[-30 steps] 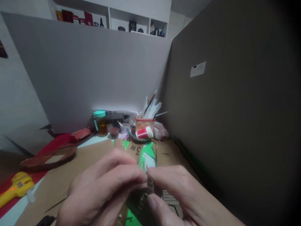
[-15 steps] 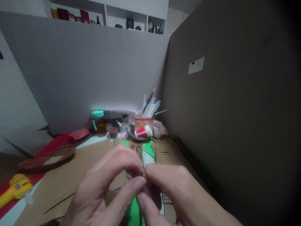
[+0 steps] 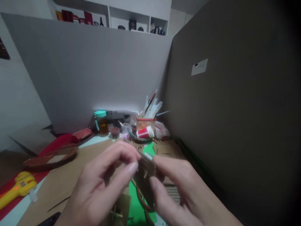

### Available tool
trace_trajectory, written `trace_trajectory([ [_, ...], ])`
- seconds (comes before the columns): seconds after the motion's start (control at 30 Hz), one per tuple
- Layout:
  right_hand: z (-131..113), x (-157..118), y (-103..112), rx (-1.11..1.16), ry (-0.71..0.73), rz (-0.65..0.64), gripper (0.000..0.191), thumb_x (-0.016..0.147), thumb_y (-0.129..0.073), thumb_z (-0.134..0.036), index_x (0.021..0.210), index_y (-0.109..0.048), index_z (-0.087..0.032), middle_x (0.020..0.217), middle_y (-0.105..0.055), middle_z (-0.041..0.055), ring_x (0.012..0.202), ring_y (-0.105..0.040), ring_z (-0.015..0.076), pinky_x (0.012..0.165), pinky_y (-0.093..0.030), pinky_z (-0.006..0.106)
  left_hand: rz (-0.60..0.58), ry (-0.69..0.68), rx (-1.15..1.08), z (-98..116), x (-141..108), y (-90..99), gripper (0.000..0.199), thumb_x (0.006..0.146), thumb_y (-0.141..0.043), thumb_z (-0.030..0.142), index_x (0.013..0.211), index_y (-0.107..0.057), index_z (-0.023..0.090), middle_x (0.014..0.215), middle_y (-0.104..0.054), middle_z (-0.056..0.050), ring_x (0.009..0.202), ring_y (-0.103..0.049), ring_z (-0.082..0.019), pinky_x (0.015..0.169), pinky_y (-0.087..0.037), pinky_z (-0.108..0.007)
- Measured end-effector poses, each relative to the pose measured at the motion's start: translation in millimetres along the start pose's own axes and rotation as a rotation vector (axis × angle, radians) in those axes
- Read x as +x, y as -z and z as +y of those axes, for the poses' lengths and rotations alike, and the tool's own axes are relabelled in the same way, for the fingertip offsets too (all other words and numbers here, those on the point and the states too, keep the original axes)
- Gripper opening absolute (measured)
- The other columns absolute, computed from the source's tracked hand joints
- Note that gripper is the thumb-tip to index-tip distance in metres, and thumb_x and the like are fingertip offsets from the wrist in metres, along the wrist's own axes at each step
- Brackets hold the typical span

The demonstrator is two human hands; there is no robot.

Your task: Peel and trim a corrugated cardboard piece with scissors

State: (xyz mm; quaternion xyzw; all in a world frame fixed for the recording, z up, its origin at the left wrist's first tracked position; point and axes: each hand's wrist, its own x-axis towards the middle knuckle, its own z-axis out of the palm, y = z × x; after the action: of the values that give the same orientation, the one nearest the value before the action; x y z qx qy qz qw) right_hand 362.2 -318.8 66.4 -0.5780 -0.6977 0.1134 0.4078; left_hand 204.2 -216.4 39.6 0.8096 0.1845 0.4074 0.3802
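A brown piece of what looks like corrugated cardboard [image 3: 147, 182] is held up between my two hands, tilted, with a small pale stick-like bit on its face. My left hand [image 3: 105, 182] pinches its left edge between thumb and index finger. On the other side, my right hand [image 3: 181, 185] grips the right edge with thumb and forefinger. Below the piece are a green sheet [image 3: 135, 204] and a reddish curved band, partly covered by it. The lower fingers of both hands are mostly hidden.
A yellow hot glue gun [image 3: 22, 186] lies at the left on red cloth. Large flat cardboard [image 3: 94, 150] covers the table's left side. At the back stand a teal-lidded jar [image 3: 101, 125], a red-and-white paper cup [image 3: 144, 132] lying on a dish, and a basket of white sticks [image 3: 145, 124].
The brown piece has turned so that its broad face shows, where only a thin edge showed before. My hands have moved slightly apart. The view has shifted a little.
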Motion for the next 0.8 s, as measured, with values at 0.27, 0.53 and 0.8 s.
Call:
trace_trajectory([
  [0.27,22.1,0.4,11.8,0.418,-0.195,0.164,0.030,0.090,-0.053,-0.040,0.103,-0.073,-0.022,0.100,-0.073,0.0060,0.100,-0.067,0.0245,0.081,-0.055,0.030,0.275,0.265,-0.201,0.1,19.5,30.8,0.028,0.088,-0.060,0.045,0.107,-0.062,0.024,0.106,-0.068,-0.004,0.107,-0.059,-0.025,0.087,-0.044,-0.033],
  [0.53,33.5,5.6,12.7,0.829,-0.313,0.108,0.034,0.089,-0.055,-0.042,0.114,-0.069,-0.024,0.104,-0.073,0.0089,0.093,-0.068,0.0263,0.078,-0.055,0.035,0.056,0.215,-0.601,6.6,13.9,39.4,0.016,0.090,-0.058,0.023,0.089,-0.073,0.021,0.078,-0.062,-0.002,0.066,-0.055,-0.013,0.060,-0.048,-0.022],
  [0.8,60.2,13.8,2.7,0.506,-0.247,0.189,0.026,0.089,-0.060,-0.044,0.106,-0.057,-0.025,0.090,-0.065,0.0022,0.086,-0.065,0.0179,0.071,-0.054,0.023,0.046,0.125,-0.257,15.1,4.1,30.5,0.020,0.094,-0.052,0.025,0.085,-0.069,0.024,0.071,-0.055,0.002,0.062,-0.051,-0.011,0.058,-0.043,-0.022],
])
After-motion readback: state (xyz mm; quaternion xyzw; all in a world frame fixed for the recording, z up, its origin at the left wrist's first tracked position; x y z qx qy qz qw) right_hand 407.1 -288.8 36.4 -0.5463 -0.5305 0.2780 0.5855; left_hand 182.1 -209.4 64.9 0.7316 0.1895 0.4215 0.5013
